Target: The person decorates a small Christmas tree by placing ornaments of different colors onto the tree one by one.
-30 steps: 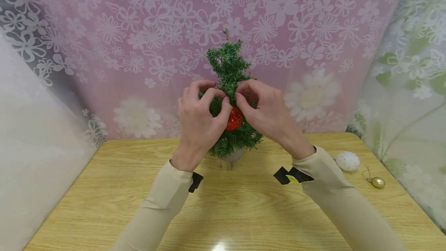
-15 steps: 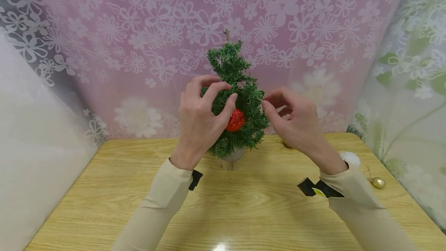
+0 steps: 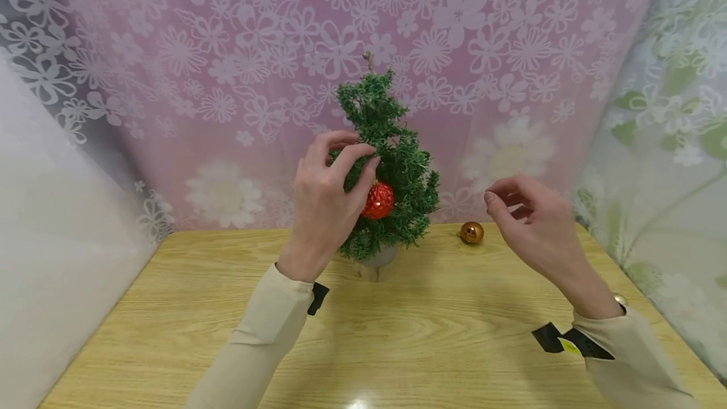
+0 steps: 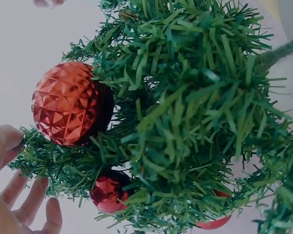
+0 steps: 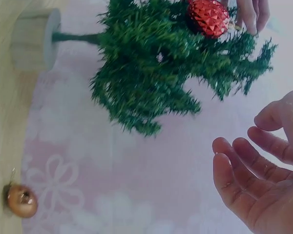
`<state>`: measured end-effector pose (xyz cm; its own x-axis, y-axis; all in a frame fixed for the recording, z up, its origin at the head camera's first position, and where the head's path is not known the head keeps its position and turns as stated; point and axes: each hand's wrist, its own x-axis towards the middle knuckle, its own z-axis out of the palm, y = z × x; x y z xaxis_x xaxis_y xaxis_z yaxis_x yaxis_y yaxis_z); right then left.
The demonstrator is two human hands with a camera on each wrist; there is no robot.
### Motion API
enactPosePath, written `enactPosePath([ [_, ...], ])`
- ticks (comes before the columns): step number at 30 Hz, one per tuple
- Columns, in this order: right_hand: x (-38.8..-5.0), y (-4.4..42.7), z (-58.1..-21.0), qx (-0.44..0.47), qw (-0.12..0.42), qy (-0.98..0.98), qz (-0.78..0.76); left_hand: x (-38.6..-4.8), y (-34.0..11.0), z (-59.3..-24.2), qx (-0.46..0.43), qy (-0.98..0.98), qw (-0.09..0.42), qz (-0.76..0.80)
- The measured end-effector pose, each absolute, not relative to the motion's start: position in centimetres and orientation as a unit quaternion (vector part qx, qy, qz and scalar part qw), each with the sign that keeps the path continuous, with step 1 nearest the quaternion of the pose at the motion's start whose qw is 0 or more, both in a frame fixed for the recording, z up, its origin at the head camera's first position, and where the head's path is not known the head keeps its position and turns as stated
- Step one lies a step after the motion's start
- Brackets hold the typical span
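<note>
A small artificial Christmas tree (image 3: 406, 169) stands upright in a pale round base (image 3: 377, 267). On its front hangs a faceted red bauble (image 3: 379, 201), also clear in the left wrist view (image 4: 68, 103). My left hand (image 3: 324, 188) is just above and left of this bauble, thumb and fingers bent around a branch tip. The exact contact is partly hidden by greenery. To the tree's right, my right hand (image 3: 534, 226) hovers over the table, fingers loosely bent and nothing held. Smaller red baubles (image 4: 109, 192) sit lower among the branches in the left wrist view.
A copper-coloured bauble (image 3: 471, 233) lies at the table's back edge, right of the tree. A gold bauble (image 3: 620, 299) is mostly covered by my right wrist. Floral curtains (image 3: 255, 81) stand behind and beside the wooden table (image 3: 397, 346).
My right hand has left the tree and moved right and down. My left hand stays at the branch, its thumb and index closer together than half a second ago. The red bauble has shifted slightly left.
</note>
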<state>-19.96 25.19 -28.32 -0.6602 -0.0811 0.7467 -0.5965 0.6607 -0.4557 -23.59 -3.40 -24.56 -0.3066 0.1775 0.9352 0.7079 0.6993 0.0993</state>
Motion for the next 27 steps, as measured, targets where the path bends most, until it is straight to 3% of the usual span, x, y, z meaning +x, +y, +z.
enactPosePath([
  [27,-18.0,33.8,-32.2,0.068,0.311,-0.887,0.334,-22.8,-5.3,-25.5,-0.272,-0.762,0.481,-0.337],
])
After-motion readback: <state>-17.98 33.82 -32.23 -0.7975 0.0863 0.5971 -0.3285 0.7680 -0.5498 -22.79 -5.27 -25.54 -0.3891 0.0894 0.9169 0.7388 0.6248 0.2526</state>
